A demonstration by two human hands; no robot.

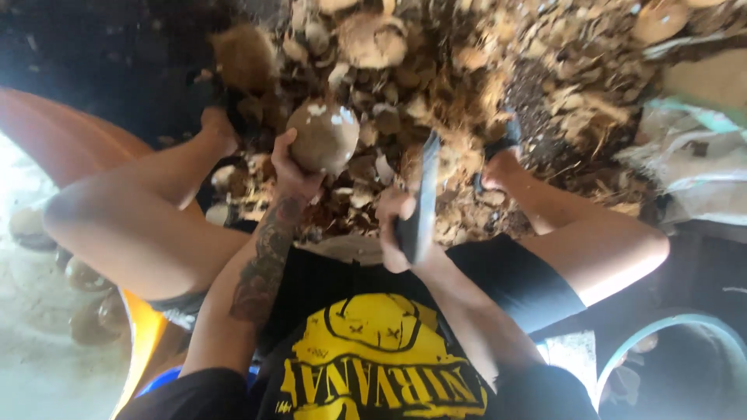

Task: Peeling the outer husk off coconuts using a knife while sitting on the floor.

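Between the knees: the person sits with bare legs spread; both hands work over a heap of brown coconut husk scraps (467,70) on the ground.
Left hand: the left hand (296,167) is clenched from below around a round, brown, husked coconut (323,136), fingers cupping its underside and near side, thumb up its left flank.
Coconut: it sits above the left grip, raised in front of the chest, with pale chipped patches on its top; it is apart from the blade, which stands just to its right.
Right hand: the right hand (397,229) is closed tight on the dark handle of a long, flat, dark-bladed knife (424,194); the blade rises from the fist, edge-on to the camera and blurred.
Handling: judged from its look, the nut is hard, rigid and fairly heavy for one hand; its round, fibrous shell offers friction yet can roll, so a cupped hold low on the shell, with fingers clear of the top, seems the safest place.
Arm pose: the tattooed left forearm slants up from the lap, wrist bent back; the right forearm slants in from the right, elbow tucked near the thigh.
Beside the grips: more whole coconuts lie at the far left on the pale floor.
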